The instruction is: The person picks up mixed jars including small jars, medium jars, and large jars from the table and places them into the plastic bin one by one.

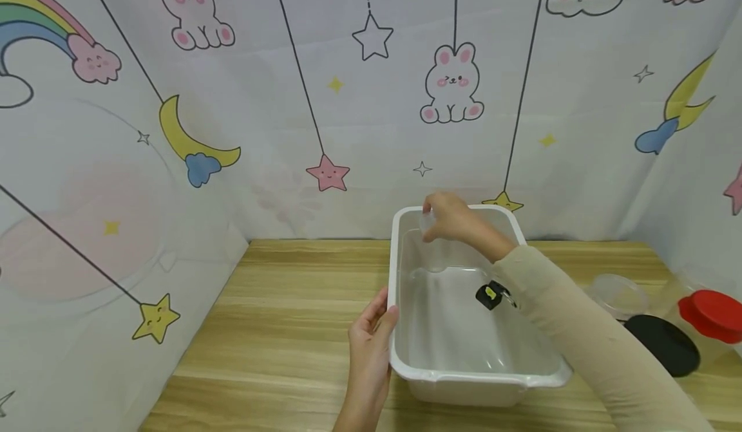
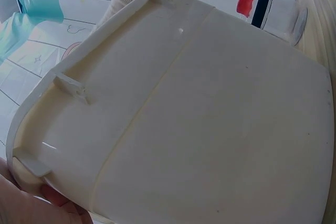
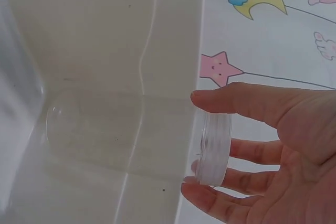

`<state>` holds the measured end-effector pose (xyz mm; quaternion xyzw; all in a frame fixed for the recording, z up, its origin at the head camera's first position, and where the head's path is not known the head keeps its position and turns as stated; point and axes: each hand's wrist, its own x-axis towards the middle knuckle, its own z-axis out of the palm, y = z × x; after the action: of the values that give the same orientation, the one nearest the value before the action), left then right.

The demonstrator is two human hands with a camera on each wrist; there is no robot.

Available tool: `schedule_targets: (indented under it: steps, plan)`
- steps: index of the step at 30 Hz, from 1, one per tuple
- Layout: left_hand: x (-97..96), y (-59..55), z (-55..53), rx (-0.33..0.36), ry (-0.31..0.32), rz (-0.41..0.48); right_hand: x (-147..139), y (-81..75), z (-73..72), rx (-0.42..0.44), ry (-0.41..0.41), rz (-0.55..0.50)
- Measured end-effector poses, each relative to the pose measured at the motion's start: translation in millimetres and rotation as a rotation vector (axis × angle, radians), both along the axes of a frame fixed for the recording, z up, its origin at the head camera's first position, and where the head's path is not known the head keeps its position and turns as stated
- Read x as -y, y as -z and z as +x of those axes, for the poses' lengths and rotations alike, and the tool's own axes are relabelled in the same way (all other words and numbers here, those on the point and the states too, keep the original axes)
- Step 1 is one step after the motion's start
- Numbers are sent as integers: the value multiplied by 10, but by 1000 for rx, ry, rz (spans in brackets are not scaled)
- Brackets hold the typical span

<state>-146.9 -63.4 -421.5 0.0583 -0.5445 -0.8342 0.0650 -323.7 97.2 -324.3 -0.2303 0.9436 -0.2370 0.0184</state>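
Observation:
A white plastic tub (image 1: 394,258) stands lengthwise on the wooden table. My left hand (image 1: 371,338) grips its left side, thumb at the rim and fingers against the outer wall; in the left wrist view the tub's outside hides most of that hand. Over the tub's far end, my right hand (image 1: 452,218) holds a clear plastic jar (image 3: 215,148) by its ridged mouth, fingers and thumb spread around it. The transparent body reaches down along the tub's inner wall. On the tub floor lies a small black object (image 1: 489,295) with a yellow-green mark and a metal ring.
Right of the tub are a black round lid (image 1: 663,345), a red lid (image 1: 715,316) on a clear container, and a clear round piece (image 1: 619,295), partly behind the right sleeve. A printed cloth (image 1: 382,123) hangs behind and beside the table.

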Motion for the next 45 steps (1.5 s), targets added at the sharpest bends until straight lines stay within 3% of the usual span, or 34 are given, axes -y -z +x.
schedule_targets:
  steps: [17,29,45]
  plan:
    - [-12,-9,-7,5,-7,-2,51,233,-39,18,-26,-53]
    - [-8,0,-5,7,-5,-7,113,387,-73,0,8,-35]
    - [-7,6,8,-4,0,-19,145,511,-50,-66,-49,-17]
